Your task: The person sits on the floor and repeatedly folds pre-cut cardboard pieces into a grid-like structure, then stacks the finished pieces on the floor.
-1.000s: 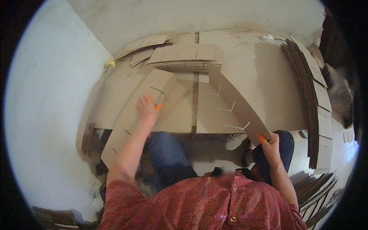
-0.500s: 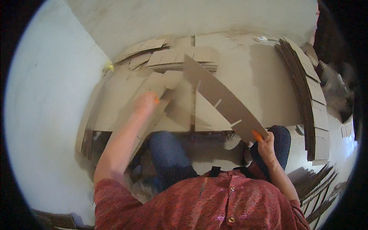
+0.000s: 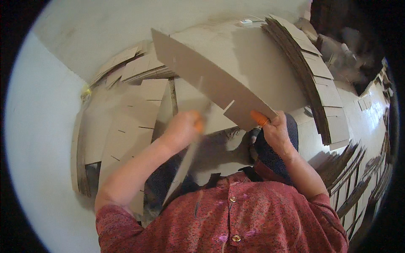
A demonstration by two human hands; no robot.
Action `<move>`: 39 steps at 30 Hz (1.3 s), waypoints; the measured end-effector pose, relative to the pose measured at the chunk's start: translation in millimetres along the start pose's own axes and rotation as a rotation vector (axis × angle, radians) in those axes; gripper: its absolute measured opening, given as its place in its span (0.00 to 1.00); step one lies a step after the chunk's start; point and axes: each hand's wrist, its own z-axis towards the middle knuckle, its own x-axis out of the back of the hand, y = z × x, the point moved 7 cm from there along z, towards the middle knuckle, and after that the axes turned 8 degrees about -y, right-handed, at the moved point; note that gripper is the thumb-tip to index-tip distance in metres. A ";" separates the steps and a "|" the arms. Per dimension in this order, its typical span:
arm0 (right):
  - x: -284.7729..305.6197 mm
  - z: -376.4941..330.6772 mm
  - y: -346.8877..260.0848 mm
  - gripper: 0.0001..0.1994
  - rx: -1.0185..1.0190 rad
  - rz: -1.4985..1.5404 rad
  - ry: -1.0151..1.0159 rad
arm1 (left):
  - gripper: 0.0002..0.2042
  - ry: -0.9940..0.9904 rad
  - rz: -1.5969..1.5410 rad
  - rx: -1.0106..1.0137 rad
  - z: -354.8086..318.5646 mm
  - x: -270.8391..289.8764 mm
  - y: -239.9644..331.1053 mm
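Two cardboard strips in all: a slotted strip point(image 3: 206, 78) raised over the counter point(image 3: 257, 63), its near end gripped in the right hand point(image 3: 276, 128), and a motion-blurred edge-on strip point(image 3: 183, 168) in the curled left hand point(image 3: 185, 126). One long stack point(image 3: 295, 76) flanks the right — the slotted strip partly hides a far stack point(image 3: 141, 69). Both forearms angle inward.

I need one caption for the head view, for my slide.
Right hand holds a slotted cardboard strip at a slant; left hand holds a second strip edge-on; stacked cardboard at right.

Brown cardboard strip point(image 3: 211, 80) (slotted), aslant
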 end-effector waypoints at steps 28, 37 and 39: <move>-74.3 47.2 -1.0 0.10 0.017 -0.804 -0.387 | 0.26 0.291 0.816 0.446 -26.4 29.3 -205.5; -57.7 34.9 38.6 0.09 -0.143 -0.779 -0.370 | 0.14 0.187 0.624 0.475 -23.8 24.5 -193.0; -54.9 26.6 52.2 0.09 -0.144 -0.720 -0.332 | 0.20 0.196 0.698 0.441 -30.0 22.1 -188.7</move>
